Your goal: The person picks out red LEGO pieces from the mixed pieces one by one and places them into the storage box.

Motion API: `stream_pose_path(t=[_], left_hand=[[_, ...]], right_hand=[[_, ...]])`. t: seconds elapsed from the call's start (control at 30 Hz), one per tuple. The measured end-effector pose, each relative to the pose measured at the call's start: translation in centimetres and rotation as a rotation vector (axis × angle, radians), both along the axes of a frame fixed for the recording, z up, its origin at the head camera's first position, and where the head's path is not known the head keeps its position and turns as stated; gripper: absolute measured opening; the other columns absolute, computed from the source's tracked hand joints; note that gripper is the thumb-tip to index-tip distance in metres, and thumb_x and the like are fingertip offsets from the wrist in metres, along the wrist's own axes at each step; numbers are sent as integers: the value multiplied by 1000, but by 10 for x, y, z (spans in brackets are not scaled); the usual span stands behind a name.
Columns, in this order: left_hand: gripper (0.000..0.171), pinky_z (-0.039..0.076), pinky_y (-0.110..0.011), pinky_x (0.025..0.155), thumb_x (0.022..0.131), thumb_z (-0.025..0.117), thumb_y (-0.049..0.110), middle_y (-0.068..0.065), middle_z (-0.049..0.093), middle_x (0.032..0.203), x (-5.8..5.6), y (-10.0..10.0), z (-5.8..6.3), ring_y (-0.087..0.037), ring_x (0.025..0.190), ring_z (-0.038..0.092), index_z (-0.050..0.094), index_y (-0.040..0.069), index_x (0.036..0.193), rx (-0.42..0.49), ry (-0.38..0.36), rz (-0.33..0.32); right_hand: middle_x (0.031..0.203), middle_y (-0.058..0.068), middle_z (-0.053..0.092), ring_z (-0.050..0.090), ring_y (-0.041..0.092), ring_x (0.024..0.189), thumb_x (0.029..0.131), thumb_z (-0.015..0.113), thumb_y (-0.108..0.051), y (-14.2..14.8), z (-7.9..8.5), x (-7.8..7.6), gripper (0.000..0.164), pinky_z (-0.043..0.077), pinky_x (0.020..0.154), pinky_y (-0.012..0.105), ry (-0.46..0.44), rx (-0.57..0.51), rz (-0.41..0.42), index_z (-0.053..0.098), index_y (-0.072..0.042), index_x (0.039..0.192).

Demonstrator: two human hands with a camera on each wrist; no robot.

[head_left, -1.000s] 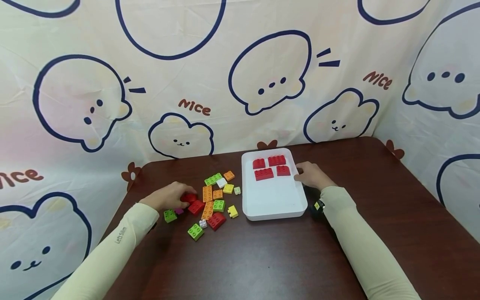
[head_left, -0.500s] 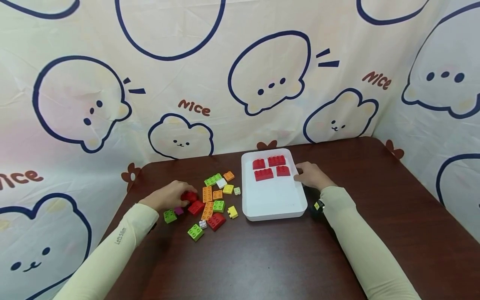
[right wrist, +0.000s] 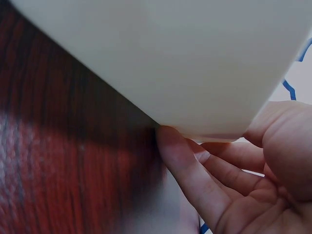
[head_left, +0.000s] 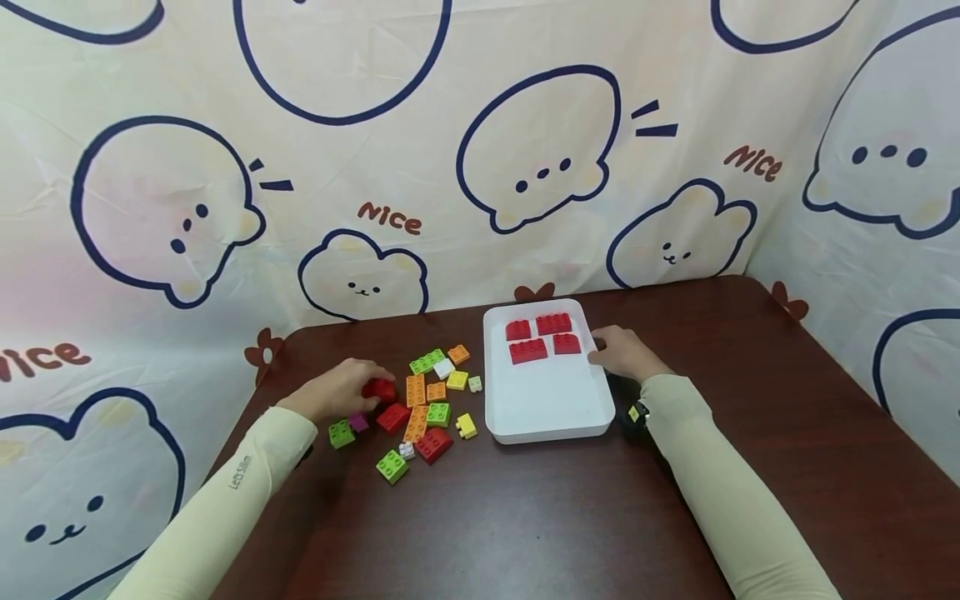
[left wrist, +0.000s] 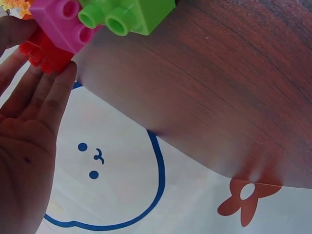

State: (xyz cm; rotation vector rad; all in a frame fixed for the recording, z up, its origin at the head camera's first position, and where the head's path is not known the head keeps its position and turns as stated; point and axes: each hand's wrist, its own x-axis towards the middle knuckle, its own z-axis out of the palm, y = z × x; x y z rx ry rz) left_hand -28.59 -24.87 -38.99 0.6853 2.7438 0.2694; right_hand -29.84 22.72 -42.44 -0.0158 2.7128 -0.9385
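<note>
At the left of the brick pile, my left hand [head_left: 347, 390] pinches a red toy brick [head_left: 381, 389] between thumb and fingers. The left wrist view shows this red brick [left wrist: 46, 52] at the fingertips, partly behind a magenta brick [left wrist: 61, 22] with a green brick [left wrist: 136, 14] beside it. Another red brick [head_left: 393, 417] lies just in front of the held one. My right hand [head_left: 624, 350] grips the right edge of a white tray [head_left: 551, 404]. From the right wrist, the fingers [right wrist: 178, 151] bear on the tray's outer wall.
Several red bricks [head_left: 528, 351] sit in the far half of the tray. Between tray and left hand lie loose bricks: orange [head_left: 416, 390], lime green [head_left: 392, 467], yellow [head_left: 466, 426] and white [head_left: 444, 367]. A patterned cloth [head_left: 525, 250] hangs along the table's back edge.
My left hand has risen very slightly, and the red brick in its fingers has turned so that more of its side shows. The right hand and tray stay put.
</note>
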Motion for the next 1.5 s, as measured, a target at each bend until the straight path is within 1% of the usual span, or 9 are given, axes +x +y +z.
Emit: stream_pose_path(t=[0.27,0.43,0.63,0.77,1.0,1.2,1.4,1.5], left_hand=[[48,59,-43,85,85,81,14,-11,66,121,3,4,6,-28,106,61,68,9,132,19,48,-10],[48,60,-40,84,86,81,12,-13,67,120,3,9,7,-27,104,63,68,7,131,30,71,-43],[46,60,-38,83,86,81,12,-11,68,119,3,16,9,-25,101,63,69,7,131,52,78,-70],[47,60,-37,83,87,82,13,-10,68,119,1,24,12,-24,102,64,69,8,131,77,83,-85],[48,60,-38,84,86,82,12,-11,68,120,-3,39,15,-26,105,65,68,6,132,92,117,-155],[47,59,-40,86,87,81,11,-12,68,120,-6,51,16,-27,105,65,68,5,131,105,140,-178],[46,60,-38,85,88,79,10,-14,68,121,-8,66,18,-27,105,66,67,3,132,112,151,-213],[46,59,-38,86,88,80,12,-13,68,121,-8,74,20,-27,106,65,67,6,133,106,151,-204]], right_hand=[[141,28,52,56,40,117,100,62,-17,1,0,-1,57,45,103,59,10,-7,3,43,6,148],[142,29,51,54,41,119,99,62,-17,2,-2,-2,57,45,104,60,8,-1,5,43,7,148],[141,29,51,55,41,118,99,62,-17,2,-1,-1,58,45,104,60,12,2,12,44,7,148],[142,29,50,53,42,120,99,62,-18,2,-1,-1,58,44,104,61,2,-5,8,43,6,148],[144,29,49,52,43,121,99,62,-18,3,-1,-1,58,43,104,62,2,-11,10,43,7,148],[141,29,51,55,41,119,99,61,-17,3,-2,-1,57,44,104,60,13,-1,16,44,7,147],[141,29,51,55,41,117,99,62,-18,2,-3,-3,58,45,103,59,11,-7,11,44,6,148],[142,28,51,54,41,119,99,62,-18,2,-4,-3,58,44,104,60,3,-17,6,44,6,148]])
